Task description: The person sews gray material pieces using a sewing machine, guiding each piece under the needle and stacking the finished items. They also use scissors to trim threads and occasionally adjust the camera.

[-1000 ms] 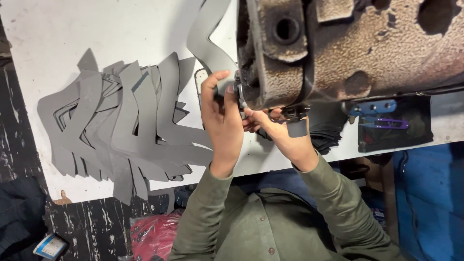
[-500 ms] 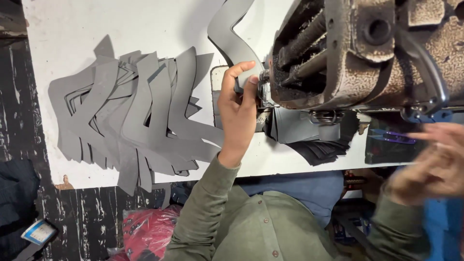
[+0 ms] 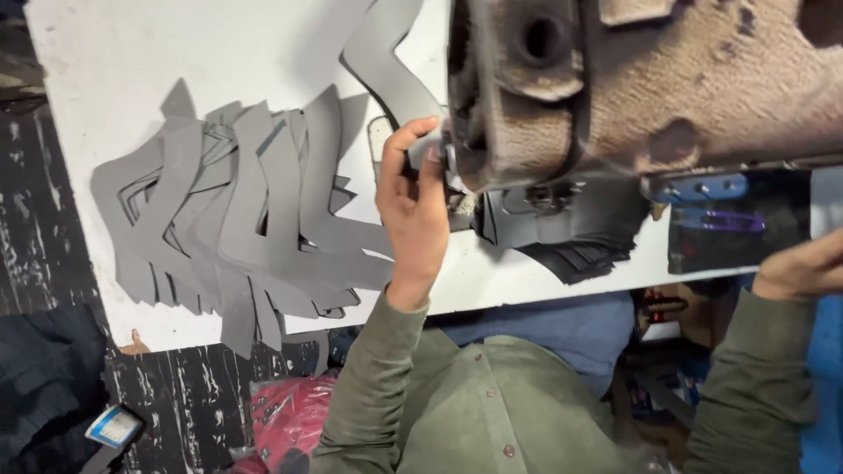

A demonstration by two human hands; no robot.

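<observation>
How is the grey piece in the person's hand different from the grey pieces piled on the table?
The curved grey piece sits alone at the sewing machine, pinched by the left hand; the pile of grey pieces lies untouched, left of that hand. The held piece is partly hidden behind the machine; the pile shows fully, its pieces overlapping and fanned out. Both are the same flat grey material on the white table.

My left hand (image 3: 414,209), olive sleeve reaching up from below, is raised with fingers curled and thumb apart in a loose grip. My right hand (image 3: 801,268) sits at the frame's right edge, fingers partly cut off.
</observation>
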